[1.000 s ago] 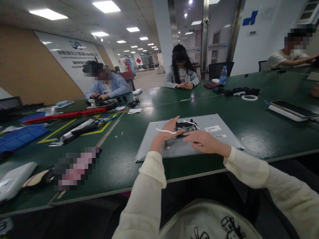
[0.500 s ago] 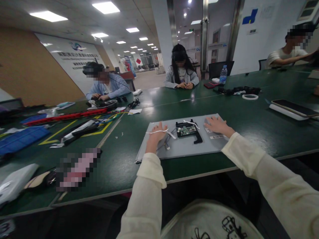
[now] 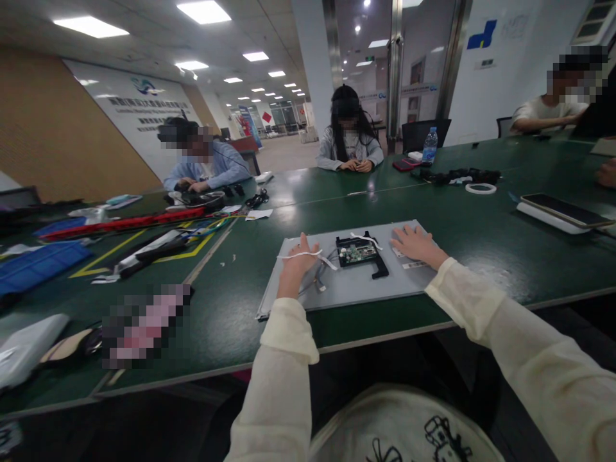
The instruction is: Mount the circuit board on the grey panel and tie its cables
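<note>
A flat grey panel point(image 3: 344, 290) lies on the green table in front of me. Near its middle sits a green circuit board point(image 3: 357, 254) in a black plastic bracket point(image 3: 381, 268), with a white strip across its top. My left hand point(image 3: 299, 260) rests on the panel's left part, fingers apart, with a white strip point(image 3: 328, 262) across its back. Thin grey cables point(image 3: 318, 277) run between that hand and the board. Flat on the right part lies my right hand point(image 3: 418, 245), fingers spread, beside small white labels point(image 3: 412, 265).
Left are blue trays point(image 3: 41, 266), a long red strip point(image 3: 125, 222) and cables. A phone point(image 3: 568, 209) lies on a white box at right. A tape roll point(image 3: 480, 188) and a water bottle point(image 3: 430, 146) stand farther back. Several people sit around the table.
Both hands stay spread on the panel with hardly any movement. The whole view has shifted slightly. At the far right, part of another person's hand now shows at the edge.
</note>
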Demonstrator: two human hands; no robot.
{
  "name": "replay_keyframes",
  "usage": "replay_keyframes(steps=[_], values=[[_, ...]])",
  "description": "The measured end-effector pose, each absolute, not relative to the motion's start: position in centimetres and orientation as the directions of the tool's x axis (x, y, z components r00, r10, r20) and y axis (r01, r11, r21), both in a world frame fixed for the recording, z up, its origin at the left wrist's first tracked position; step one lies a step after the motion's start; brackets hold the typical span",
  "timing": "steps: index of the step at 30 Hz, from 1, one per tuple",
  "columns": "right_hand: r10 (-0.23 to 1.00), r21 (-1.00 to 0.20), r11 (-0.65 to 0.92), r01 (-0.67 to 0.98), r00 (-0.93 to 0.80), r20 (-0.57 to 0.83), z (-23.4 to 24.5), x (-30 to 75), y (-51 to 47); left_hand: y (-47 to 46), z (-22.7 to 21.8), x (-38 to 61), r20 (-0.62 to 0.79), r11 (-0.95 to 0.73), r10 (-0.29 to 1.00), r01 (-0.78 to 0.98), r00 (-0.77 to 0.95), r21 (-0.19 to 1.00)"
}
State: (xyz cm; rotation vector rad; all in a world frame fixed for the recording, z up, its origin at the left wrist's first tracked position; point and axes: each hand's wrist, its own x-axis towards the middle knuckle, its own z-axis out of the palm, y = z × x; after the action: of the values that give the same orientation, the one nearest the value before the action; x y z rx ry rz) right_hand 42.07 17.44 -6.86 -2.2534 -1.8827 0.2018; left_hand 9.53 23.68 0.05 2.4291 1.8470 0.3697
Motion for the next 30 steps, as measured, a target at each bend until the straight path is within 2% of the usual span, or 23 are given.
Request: replay_keyframes(steps=[2,6,9,13,16,20,30], values=[[0.982,-0.257,-0.175,0.950,0.188,0.025,-6.9,42.2,17.4,22.6,0.5,9.3,0.106,-0.210,0.975,0.963,0.194,0.168],[0.983,-0.299,-0.133,0.945,0.164,0.080,-7.2,42.3,17.7,18.7,1.1,9.4,0.128,-0.228,0.967,0.973,0.222,0.029],[0.978,-0.359,0.061,0.931,0.017,0.210,-7.1,42.1,18.1,15.3,0.1,9.7,0.116,-0.234,0.964,0.971,0.238,-0.049],[0.922,-0.467,0.358,0.809,-0.228,0.312,-6.7,40.8,18.2,12.7,-2.5,9.6,0.134,-0.313,0.937,0.946,0.322,-0.081],[0.893,-0.525,0.444,0.726,-0.312,0.324,-6.2,39.8,17.8,12.6,-4.1,8.9,0.207,-0.322,0.921,0.944,0.330,-0.074],[0.886,-0.573,0.463,0.676,-0.343,0.312,-6.0,39.2,17.3,13.5,-5.1,7.8,0.252,-0.354,0.904,0.935,0.346,-0.015],[0.878,-0.559,0.478,0.678,-0.357,0.318,-6.6,38.7,17.6,15.3,-5.7,7.2,0.228,-0.394,0.899,0.918,0.375,0.047]])
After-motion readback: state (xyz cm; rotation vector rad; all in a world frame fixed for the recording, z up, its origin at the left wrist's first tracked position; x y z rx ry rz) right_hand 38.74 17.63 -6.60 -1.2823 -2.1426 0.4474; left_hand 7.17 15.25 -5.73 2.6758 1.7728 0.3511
